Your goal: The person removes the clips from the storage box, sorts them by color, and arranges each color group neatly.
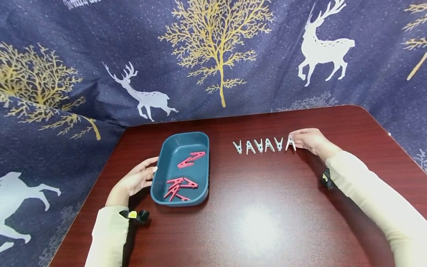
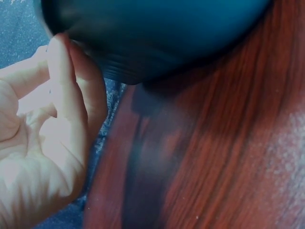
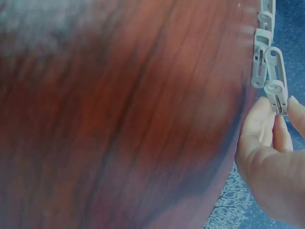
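White plastic clothespin (image 1: 290, 143) is being pinched by the right hand (image 1: 308, 140); the left hand (image 1: 136, 180) is resting open-fingered against the teal plastic tray (image 1: 163, 163).

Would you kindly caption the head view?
Right hand pinches the end white clothespin; left hand touches the teal tray.

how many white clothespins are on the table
6. All stand in one row on the table: five white clothespins side by side, and the sixth at the right end, pinched by the right hand.
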A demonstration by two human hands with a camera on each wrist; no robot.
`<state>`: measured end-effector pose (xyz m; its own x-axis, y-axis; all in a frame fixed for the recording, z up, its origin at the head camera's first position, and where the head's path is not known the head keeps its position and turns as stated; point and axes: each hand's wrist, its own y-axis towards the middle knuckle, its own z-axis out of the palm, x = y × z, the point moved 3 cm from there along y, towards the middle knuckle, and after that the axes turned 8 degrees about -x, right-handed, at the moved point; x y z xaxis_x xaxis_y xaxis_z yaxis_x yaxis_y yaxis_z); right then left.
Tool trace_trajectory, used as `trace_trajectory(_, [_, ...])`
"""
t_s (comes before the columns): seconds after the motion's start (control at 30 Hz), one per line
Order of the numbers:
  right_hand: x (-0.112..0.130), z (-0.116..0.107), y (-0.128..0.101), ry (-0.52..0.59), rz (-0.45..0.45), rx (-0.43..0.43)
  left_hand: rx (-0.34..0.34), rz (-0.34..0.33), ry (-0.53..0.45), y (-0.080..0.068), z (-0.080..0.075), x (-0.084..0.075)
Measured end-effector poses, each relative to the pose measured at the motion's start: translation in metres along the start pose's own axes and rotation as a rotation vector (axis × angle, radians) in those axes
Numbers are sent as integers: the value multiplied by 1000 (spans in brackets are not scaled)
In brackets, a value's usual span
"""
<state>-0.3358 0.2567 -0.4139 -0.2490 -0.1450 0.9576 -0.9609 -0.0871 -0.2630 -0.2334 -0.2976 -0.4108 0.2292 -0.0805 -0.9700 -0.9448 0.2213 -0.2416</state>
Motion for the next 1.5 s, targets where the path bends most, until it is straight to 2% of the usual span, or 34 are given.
trace_trajectory(0.17, [-2,3,2,-59,-4,-12,2,4,-2,0,0,-1])
trace_trajectory(0.47, [1,6,6,-140,-45,-112,-14,0,5,0,-1,-4])
trace_trajectory(1.03, [1,11,2,-126,-25,-184,-4,10,6,0,-3,0])
trace_trajectory(1.33, [-2,11,2,-104,-47,-194,2,10,-7,0,-3,-2])
trace_trajectory(1.5, [-2,11,1,-99,-54,-198,-18,-2,18,0,-3,-1])
